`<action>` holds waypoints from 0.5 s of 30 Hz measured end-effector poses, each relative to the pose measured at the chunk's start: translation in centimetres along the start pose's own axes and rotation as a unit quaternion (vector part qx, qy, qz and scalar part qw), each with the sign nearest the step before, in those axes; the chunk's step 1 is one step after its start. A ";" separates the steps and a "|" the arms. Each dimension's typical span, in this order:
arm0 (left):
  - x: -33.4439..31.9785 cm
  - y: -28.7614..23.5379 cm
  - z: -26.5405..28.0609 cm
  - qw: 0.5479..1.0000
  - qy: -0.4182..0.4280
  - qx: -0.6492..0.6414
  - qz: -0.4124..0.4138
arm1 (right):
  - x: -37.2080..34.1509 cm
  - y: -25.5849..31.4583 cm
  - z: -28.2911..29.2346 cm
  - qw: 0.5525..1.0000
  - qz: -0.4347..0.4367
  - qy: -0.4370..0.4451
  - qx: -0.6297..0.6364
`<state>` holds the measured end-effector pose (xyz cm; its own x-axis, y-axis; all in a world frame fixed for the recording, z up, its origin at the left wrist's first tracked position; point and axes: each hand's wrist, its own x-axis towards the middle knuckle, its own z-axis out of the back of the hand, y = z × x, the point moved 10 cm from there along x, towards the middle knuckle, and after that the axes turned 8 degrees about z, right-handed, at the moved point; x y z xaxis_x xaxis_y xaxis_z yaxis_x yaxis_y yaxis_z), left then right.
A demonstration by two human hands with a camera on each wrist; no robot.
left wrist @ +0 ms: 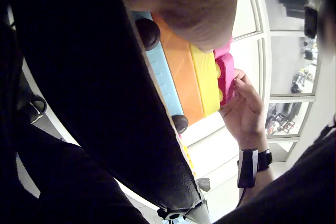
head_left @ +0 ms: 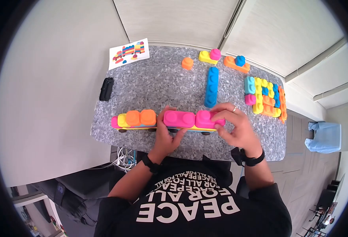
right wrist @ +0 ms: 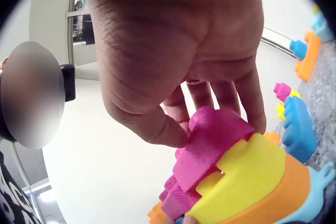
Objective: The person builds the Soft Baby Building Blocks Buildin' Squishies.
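Observation:
A toy train car of stacked blocks lies along the table's near side. Its light-blue wheeled base (left wrist: 167,85) carries an orange layer (left wrist: 181,71), then a yellow layer (right wrist: 247,176). Two pink blocks top it, a left one (head_left: 179,119) and a right one (right wrist: 210,145). My left hand (head_left: 166,136) grips the car's left end, thumb along the near side. My right hand (head_left: 239,126) pinches the right pink block between thumb and fingers. A gap shows under part of that block in the right wrist view. Left of my left hand stands another car with orange blocks (head_left: 140,117) on top.
A long blue block (head_left: 212,87) lies beyond the car. Farther back are an orange block (head_left: 187,63), a yellow block (head_left: 208,57) with a pink one, and an orange block (head_left: 237,65) with a blue one. Several blocks cluster right. A picture sheet (head_left: 129,54) and black case (head_left: 106,89) lie left.

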<state>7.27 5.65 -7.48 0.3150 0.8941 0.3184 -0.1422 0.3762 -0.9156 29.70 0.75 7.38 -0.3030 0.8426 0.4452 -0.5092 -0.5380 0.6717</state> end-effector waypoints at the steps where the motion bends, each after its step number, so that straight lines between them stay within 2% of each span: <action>1: 0.0 0.0 0.0 1.000 -0.001 0.001 0.001 | 0.0 0.0 -0.3 1.000 -0.008 -0.006 -0.009; 3: 0.0 0.0 0.1 1.000 -0.001 0.000 0.005 | -0.3 0.0 -1.1 0.999 -0.022 -0.016 -0.025; 12: 0.1 -0.4 0.3 1.000 -0.013 0.006 -0.002 | -2.6 -0.4 -2.8 0.995 0.051 -0.081 -0.036; 15: 0.1 -0.4 0.1 1.000 -0.011 0.009 -0.011 | -2.9 -1.0 -3.1 0.996 0.016 -0.086 -0.030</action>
<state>7.22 5.61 -7.05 0.2972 0.8903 0.3449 -0.1524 0.4009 -0.9034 28.57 -1.10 3.62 -0.1793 0.8062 0.5638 -0.5502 -0.5572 0.6219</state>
